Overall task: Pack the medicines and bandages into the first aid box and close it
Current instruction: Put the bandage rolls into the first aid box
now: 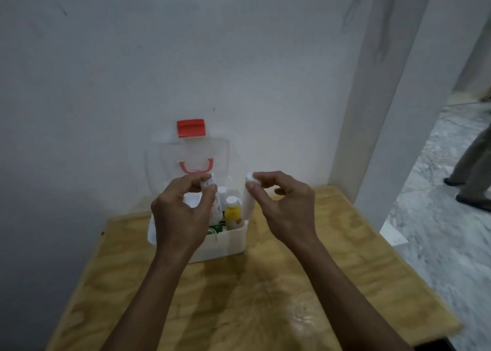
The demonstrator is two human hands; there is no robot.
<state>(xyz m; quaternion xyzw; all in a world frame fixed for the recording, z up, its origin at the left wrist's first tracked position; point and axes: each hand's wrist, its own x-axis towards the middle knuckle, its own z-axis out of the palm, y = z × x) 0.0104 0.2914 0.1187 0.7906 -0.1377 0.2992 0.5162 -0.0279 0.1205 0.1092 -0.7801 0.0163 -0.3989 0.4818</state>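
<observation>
A white first aid box (225, 241) stands open at the far side of the wooden table (265, 297). Its clear lid (191, 148), with a red latch (191, 128) and a pink handle (196, 165), leans up against the wall. Inside the box stand a yellow bottle (233, 216) with a white cap and some green packets (215, 228). My left hand (180, 212) pinches the top of a white printed tube (214, 204) above the box. My right hand (281, 204) holds a white bandage roll (249, 199) upright over the box's right edge.
A white wall stands right behind the box. A white pillar (393, 111) rises at the table's right rear corner. Beyond it, on a grey speckled floor, a person's legs and dark shoes (473, 188) are in view.
</observation>
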